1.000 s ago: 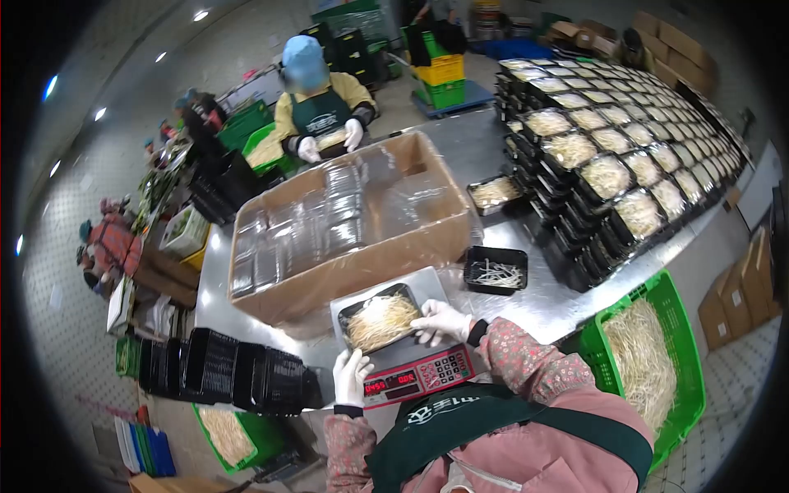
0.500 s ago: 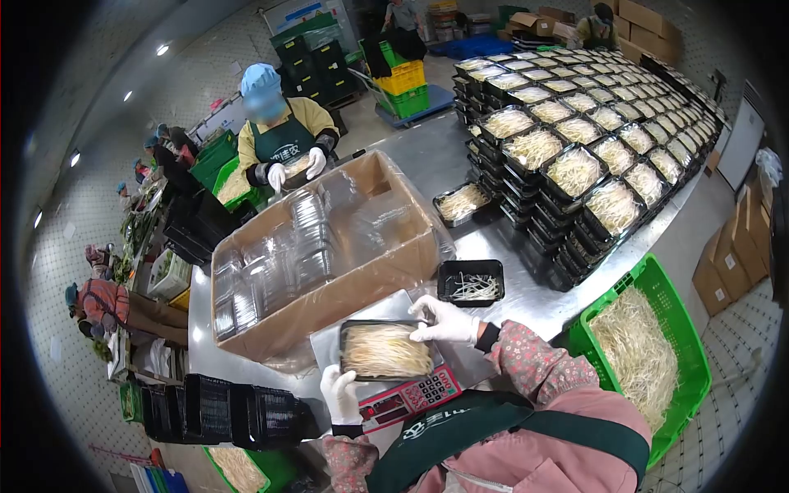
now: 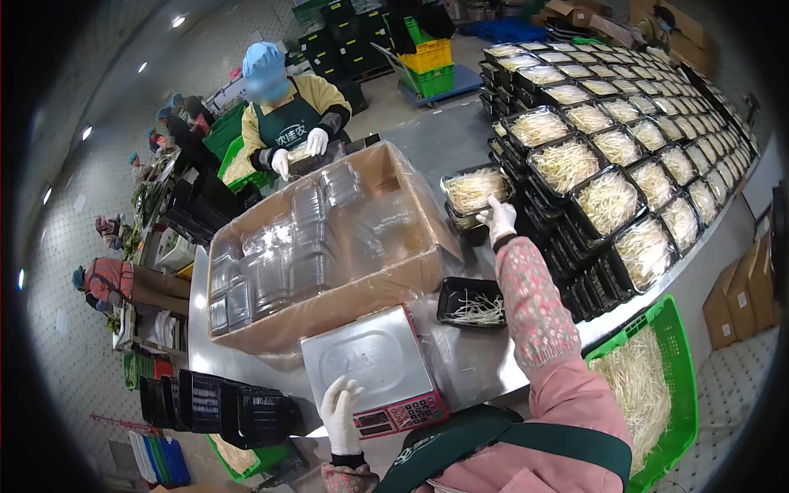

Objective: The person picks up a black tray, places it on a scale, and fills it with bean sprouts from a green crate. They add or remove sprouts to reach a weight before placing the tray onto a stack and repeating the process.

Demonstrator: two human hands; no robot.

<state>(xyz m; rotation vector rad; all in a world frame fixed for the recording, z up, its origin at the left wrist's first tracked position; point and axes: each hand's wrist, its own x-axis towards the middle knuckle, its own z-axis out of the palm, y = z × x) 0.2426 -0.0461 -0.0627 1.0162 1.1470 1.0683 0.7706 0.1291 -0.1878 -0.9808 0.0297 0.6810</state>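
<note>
My right hand (image 3: 498, 219), in a white glove, grips the near right edge of a black tray of bean sprouts (image 3: 474, 188). That tray lies over another filled tray, beside the tall stacks. My left hand (image 3: 341, 417), also gloved, hovers at the front left of a digital scale (image 3: 362, 352), holding nothing, its fingers apart. The scale's steel plate is bare, and its red keypad faces me. Right of the scale sits a black tray with a few loose sprouts (image 3: 474, 304).
A carton of clear plastic lids (image 3: 333, 316) stands behind the scale. Stacked filled trays (image 3: 608, 201) cover the right side. Empty black trays (image 3: 218, 407) are at left. A green crate of sprouts (image 3: 678, 394) is at my right. A co-worker (image 3: 288, 123) handles a tray across the table.
My right hand has carried the filled tray from the scale forward and right onto another tray by the stacks. My left hand has let go of it and stays near the scale.
</note>
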